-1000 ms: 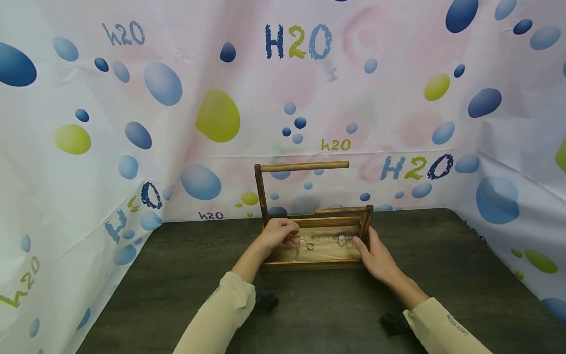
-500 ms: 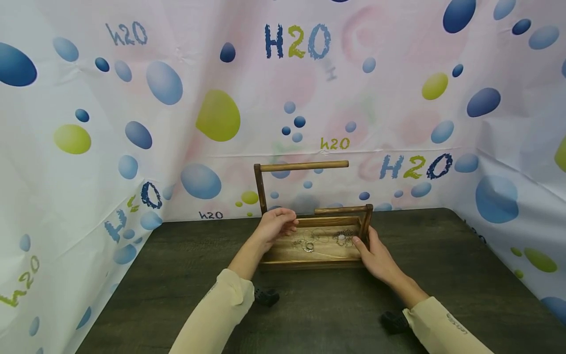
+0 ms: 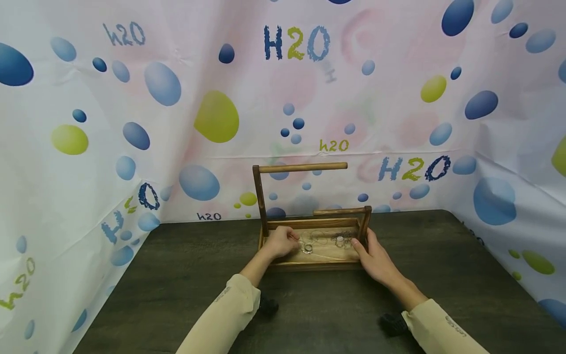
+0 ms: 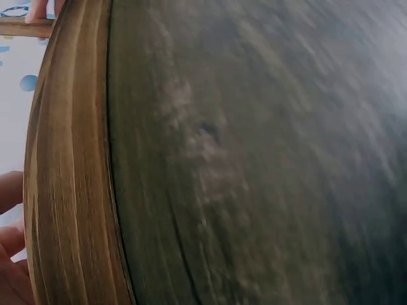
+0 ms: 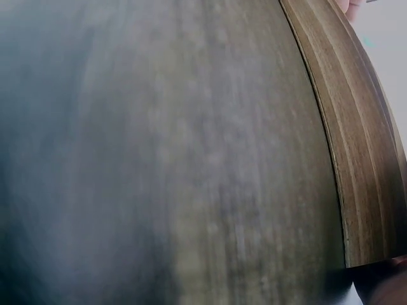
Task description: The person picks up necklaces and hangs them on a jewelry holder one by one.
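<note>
A wooden jewellery stand (image 3: 309,267) sits on the table, with a shallow tray as its base, a tall post on the left and a shorter one on the right. Inside the tray lie a ring-shaped piece (image 3: 308,249), thin chains (image 3: 319,237) and a dark cluster of jewellery with a white piece (image 3: 340,240). My left hand (image 3: 283,242) dips into the tray's left part, fingers curled beside the thin chains; whether they pinch one I cannot tell. With my right hand (image 3: 378,258) I grip the stand's right end, thumb at the front. In the left wrist view, the front wall (image 4: 76,159) partly hides the left fingers (image 4: 9,190).
A horizontal bar (image 3: 305,167) juts right from the tall post, above my left hand. The lower bar (image 3: 338,212) points left. Behind the dark table (image 3: 203,265) hangs a patterned sheet (image 3: 247,118). Dark objects (image 3: 267,306) show below the sleeves.
My left hand rose from the tray, leaving a thin chain lying there, then came down again among the chains. The right hand keeps its grip on the stand's right end.
</note>
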The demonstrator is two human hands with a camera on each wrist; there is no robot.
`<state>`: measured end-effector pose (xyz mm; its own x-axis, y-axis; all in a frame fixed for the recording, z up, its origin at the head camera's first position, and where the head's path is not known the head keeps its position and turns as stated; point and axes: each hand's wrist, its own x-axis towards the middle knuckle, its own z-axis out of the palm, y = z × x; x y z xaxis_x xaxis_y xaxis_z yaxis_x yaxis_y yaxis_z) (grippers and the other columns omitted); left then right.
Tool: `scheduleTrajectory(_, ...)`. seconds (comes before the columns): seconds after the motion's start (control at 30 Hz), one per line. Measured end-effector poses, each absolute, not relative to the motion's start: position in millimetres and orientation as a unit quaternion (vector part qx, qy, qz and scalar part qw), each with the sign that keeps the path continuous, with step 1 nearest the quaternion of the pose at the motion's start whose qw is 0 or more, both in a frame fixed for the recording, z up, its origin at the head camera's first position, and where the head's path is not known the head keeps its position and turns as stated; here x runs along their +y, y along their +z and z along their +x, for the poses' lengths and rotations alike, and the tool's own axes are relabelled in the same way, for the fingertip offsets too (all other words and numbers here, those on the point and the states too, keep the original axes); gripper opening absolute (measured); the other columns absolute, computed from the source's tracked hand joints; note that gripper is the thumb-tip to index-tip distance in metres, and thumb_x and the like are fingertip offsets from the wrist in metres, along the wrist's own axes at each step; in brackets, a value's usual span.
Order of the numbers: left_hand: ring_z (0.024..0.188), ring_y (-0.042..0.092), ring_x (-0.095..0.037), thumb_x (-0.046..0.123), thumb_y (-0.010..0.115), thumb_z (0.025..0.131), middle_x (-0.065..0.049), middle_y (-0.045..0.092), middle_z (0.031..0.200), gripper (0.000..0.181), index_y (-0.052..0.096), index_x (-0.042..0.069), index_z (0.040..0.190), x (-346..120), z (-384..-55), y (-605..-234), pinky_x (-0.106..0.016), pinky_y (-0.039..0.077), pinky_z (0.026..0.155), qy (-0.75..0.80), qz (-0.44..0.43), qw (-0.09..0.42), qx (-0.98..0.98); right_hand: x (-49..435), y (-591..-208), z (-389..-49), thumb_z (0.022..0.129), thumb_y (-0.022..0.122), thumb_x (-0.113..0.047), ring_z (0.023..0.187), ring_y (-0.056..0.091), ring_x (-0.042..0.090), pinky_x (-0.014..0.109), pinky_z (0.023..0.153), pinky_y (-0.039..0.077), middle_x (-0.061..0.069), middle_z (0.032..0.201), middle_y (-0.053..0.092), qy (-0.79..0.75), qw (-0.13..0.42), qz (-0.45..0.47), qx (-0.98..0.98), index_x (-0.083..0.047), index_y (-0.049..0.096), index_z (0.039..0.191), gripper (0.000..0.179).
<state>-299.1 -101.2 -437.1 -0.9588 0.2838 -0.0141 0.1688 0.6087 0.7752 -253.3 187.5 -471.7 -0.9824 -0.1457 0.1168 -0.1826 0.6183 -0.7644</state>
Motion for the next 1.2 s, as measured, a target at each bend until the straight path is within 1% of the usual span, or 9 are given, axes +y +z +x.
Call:
scheduleTrajectory(0.23,0.085,0.066,-0.023,0.007,0.079,0.084,-0.006,0.07,0.09,0.016,0.074,0.0,0.097,-102.3,-302.9,-441.1,-0.034,0.056,0.075,0.416,0.074,0.07,0.904,186.9,-469.8,-254.0,0.108,0.035,-0.049,0.142,0.021,0.055,0.068,0.111,0.024,0.038,0.158,0.013,0.425,0.022,0.09,-0.901,0.008,0.0,0.156,0.082)
scheduleTrajectory(0.4,0.078,0.061,-0.02,0.007,0.081,0.081,-0.004,0.067,0.083,0.011,0.072,0.003,0.087,-102.8,-301.8,-441.5,-0.034,0.053,0.07,0.396,0.071,0.07,0.913,187.0,-468.8,-255.2,0.108,0.034,-0.05,0.142,0.021,0.055,0.068,0.111,0.025,0.038,0.158,0.014,0.423,0.021,0.088,-0.902,0.007,0.0,0.157,0.082)
scheduleTrajectory(0.6,0.068,0.057,-0.017,0.009,0.084,0.079,0.002,0.063,0.076,0.014,0.07,0.011,0.078,-100.5,-297.9,-443.5,-0.034,0.052,0.065,0.339,0.088,0.071,0.934,186.6,-469.3,-255.4,0.108,0.034,-0.051,0.142,0.022,0.056,0.069,0.11,0.025,0.038,0.158,0.014,0.421,0.017,0.088,-0.903,0.008,0.0,0.157,0.083)
scheduleTrajectory(0.8,0.06,0.056,-0.016,0.009,0.075,0.086,0.003,0.063,0.071,0.015,0.07,0.012,0.073,-98.9,-296.8,-439.9,-0.032,0.047,0.055,0.299,0.102,0.084,0.945,186.9,-469.1,-255.5,0.108,0.034,-0.051,0.142,0.02,0.056,0.069,0.11,0.024,0.038,0.158,0.012,0.42,0.012,0.085,-0.903,0.008,-0.001,0.156,0.084)
scheduleTrajectory(0.9,0.057,0.053,-0.015,0.008,0.07,0.087,0.004,0.061,0.067,0.018,0.068,0.013,0.07,-98.8,-297.1,-438.4,-0.03,0.043,0.051,0.282,0.111,0.091,0.949,187.0,-469.4,-256.0,0.108,0.034,-0.051,0.142,0.021,0.056,0.069,0.11,0.025,0.038,0.158,0.014,0.419,0.013,0.085,-0.904,0.008,0.0,0.156,0.084)
scheduleTrajectory(0.97,0.053,0.049,-0.013,0.006,0.067,0.086,0.005,0.058,0.062,0.024,0.065,0.015,0.064,-98.4,-297.6,-438.4,-0.029,0.039,0.048,0.267,0.121,0.09,0.952,187.0,-470.0,-256.7,0.108,0.034,-0.051,0.141,0.022,0.056,0.069,0.11,0.026,0.038,0.157,0.016,0.421,0.016,0.085,-0.903,0.007,0.001,0.157,0.083)
scheduleTrajectory(1.07,0.046,0.039,-0.012,0.005,0.063,0.085,0.006,0.047,0.051,0.034,0.055,0.017,0.054,-96.8,-299.0,-440.2,-0.027,0.03,0.044,0.244,0.135,0.088,0.956,186.7,-470.5,-256.8,0.108,0.035,-0.05,0.141,0.024,0.056,0.069,0.109,0.026,0.038,0.157,0.018,0.42,0.02,0.085,-0.903,0.006,0.002,0.157,0.081)
scheduleTrajectory(1.13,0.044,0.036,-0.011,0.006,0.063,0.085,0.007,0.042,0.047,0.039,0.049,0.019,0.051,-95.6,-299.0,-440.7,-0.026,0.026,0.043,0.233,0.14,0.088,0.958,186.6,-470.6,-256.8,0.108,0.035,-0.049,0.141,0.024,0.056,0.069,0.11,0.026,0.037,0.157,0.018,0.421,0.021,0.085,-0.903,0.006,0.002,0.157,0.081)
scheduleTrajectory(1.2,0.043,0.035,-0.011,0.007,0.064,0.085,0.008,0.04,0.045,0.041,0.048,0.019,0.049,-94.7,-298.7,-441.1,-0.025,0.026,0.042,0.229,0.144,0.091,0.958,186.4,-470.4,-256.1,0.108,0.035,-0.049,0.141,0.023,0.056,0.069,0.109,0.026,0.038,0.157,0.017,0.42,0.021,0.085,-0.903,0.006,0.002,0.157,0.081)
